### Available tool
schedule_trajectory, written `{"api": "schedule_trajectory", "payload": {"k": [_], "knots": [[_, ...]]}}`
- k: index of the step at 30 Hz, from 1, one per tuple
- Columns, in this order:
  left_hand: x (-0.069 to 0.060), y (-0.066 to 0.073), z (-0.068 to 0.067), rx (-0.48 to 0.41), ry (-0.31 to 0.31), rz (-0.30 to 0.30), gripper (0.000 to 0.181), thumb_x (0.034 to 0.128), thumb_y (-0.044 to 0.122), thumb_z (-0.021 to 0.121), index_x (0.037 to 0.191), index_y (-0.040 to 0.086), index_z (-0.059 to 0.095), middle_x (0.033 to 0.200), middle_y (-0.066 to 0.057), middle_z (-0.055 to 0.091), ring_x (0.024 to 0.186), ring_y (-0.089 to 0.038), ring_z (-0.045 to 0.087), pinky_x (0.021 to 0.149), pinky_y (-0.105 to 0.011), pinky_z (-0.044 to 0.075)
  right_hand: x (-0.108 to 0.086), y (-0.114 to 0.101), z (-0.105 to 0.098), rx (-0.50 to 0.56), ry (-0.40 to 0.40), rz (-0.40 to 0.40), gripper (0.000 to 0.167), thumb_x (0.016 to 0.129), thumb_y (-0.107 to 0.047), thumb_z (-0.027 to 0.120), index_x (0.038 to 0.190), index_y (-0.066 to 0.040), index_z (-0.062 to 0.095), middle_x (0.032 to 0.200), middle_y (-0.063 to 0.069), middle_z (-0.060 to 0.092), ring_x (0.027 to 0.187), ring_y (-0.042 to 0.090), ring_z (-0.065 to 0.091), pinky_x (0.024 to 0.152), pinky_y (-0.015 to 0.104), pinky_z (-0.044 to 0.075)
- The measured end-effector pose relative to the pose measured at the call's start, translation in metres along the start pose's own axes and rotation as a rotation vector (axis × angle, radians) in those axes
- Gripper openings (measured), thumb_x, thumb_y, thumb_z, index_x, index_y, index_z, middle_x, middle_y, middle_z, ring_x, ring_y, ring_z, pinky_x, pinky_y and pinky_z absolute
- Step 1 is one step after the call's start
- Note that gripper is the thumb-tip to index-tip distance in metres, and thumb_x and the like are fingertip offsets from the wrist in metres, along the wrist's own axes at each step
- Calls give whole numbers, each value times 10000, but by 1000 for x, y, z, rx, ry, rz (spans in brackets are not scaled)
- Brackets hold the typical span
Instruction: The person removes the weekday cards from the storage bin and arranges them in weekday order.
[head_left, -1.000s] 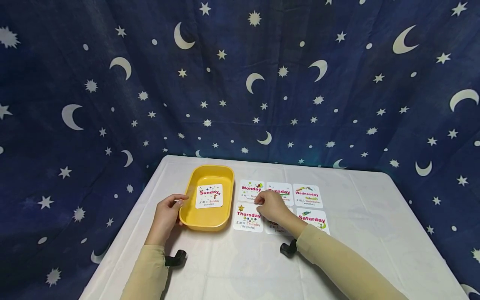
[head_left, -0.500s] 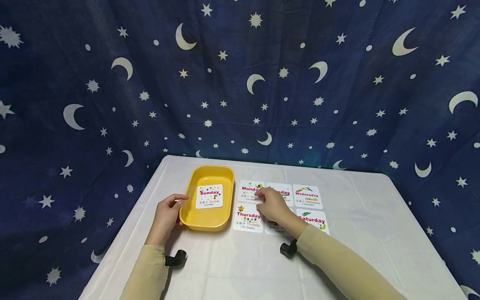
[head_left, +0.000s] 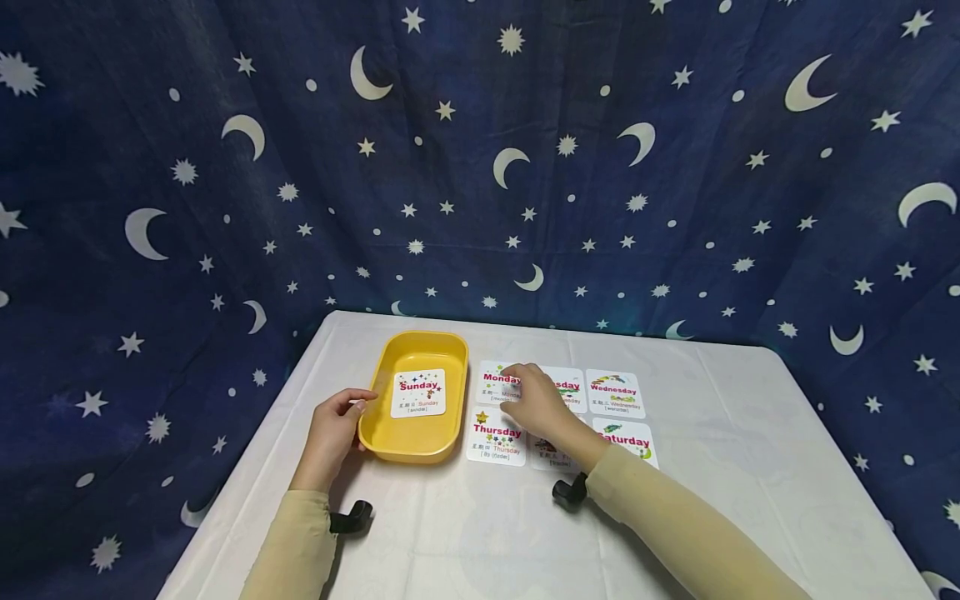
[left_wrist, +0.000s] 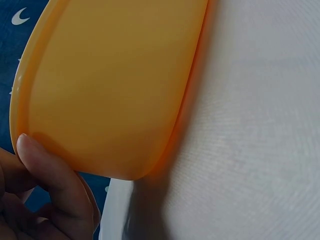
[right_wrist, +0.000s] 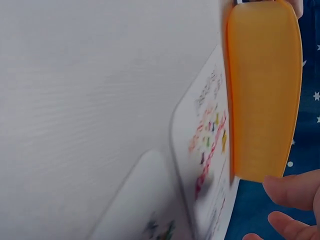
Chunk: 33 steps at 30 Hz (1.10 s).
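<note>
My left hand (head_left: 335,429) holds the left rim of a yellow plastic tray (head_left: 411,448); the left wrist view shows a fingertip (left_wrist: 32,147) over the edge. Inside the tray lies a square "Sunday" card (head_left: 418,393). Over the cards to its right hovers my right hand (head_left: 546,407), thumb and fingers apart with nothing between them. Nearest to it are the "Monday" card (head_left: 495,387) and the "Thursday" card (head_left: 497,437). The hand partly covers the "Tuesday" card (head_left: 572,387) and a card below it (head_left: 555,454), whose title is hidden.
A "Wednesday" card (head_left: 617,394) and a "Saturday" card (head_left: 626,440) lie at the right end of the two rows. White cloth covers the table (head_left: 750,467). Behind hangs a dark blue curtain (head_left: 465,183) with moons and stars.
My right hand has shifted slightly left and up towards the "Monday" card, and its fingers have spread further apart. The left hand, tray and cards have stayed in place.
</note>
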<state>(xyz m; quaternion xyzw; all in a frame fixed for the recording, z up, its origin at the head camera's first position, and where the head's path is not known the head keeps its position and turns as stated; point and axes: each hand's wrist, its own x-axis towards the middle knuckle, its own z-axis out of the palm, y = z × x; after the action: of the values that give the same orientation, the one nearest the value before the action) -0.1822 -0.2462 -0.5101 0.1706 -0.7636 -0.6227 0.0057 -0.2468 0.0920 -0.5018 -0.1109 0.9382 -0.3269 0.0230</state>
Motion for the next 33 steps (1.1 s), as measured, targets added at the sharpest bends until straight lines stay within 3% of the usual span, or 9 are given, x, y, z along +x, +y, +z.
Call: {"api": "schedule_trajectory", "payload": {"k": [9,20,33], "knots": [[0,0,-1,9,-3,-8,280,1125,87,505,1316,66,708,1079,-170,578,592,-181,550,506,-258,534,5,-20,-3,28,-15,-17,666,896,-184,863,1496,-195,574,1528,86,565,1402,328,534,1214,534,455],[-1,1,-1,11,1,-10,279,1124,85,505,1316,63,705,1064,-172,577,592,-181,546,505,-254,528,8,-42,2,32,1,-136,753,912,-306,868,1560,-204,498,1598,68,518,1453,319,474,1245,532,429],[-1,1,-1,-9,1,-7,273,1123,88,519,1315,54,710,1022,-154,573,566,-162,540,490,-251,517,11,-67,16,-63,-63,-255,920,885,-314,900,1639,-252,378,1687,55,402,1523,331,379,1251,572,338]]}}
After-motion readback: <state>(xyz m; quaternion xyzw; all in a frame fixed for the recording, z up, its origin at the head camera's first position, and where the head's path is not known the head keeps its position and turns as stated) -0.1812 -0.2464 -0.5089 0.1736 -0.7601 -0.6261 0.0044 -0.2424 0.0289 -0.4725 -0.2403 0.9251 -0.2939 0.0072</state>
